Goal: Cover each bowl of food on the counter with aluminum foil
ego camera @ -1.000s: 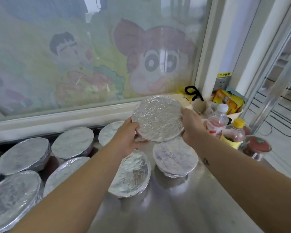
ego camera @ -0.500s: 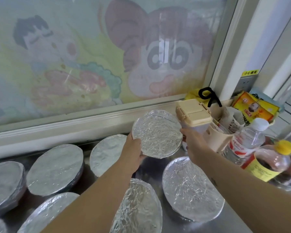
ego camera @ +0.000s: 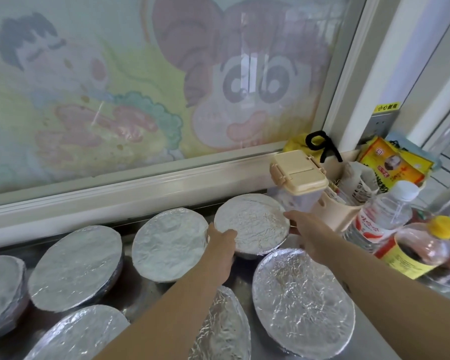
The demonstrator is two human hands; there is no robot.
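Note:
A foil-covered bowl (ego camera: 252,222) sits low at the back of the steel counter (ego camera: 374,344), close under the window ledge. My left hand (ego camera: 220,241) grips its left rim, thumb on the foil top. My right hand (ego camera: 303,229) holds its right rim. Several more foil-covered bowls stand around it: one (ego camera: 170,244) directly to its left, another (ego camera: 77,266) further left, one (ego camera: 303,300) in front at the right, and one (ego camera: 218,331) partly hidden under my left forearm.
A beige lidded container (ego camera: 298,176) stands right behind the held bowl. A clear water bottle (ego camera: 386,211), a yellow-capped sauce bottle (ego camera: 421,252) and yellow packets (ego camera: 394,165) crowd the right corner. The window ledge (ego camera: 115,193) runs along the back.
Both hands have carried the foil-covered bowl forward and down, from in the air to the back row beside the beige container. The view has moved closer to the counter.

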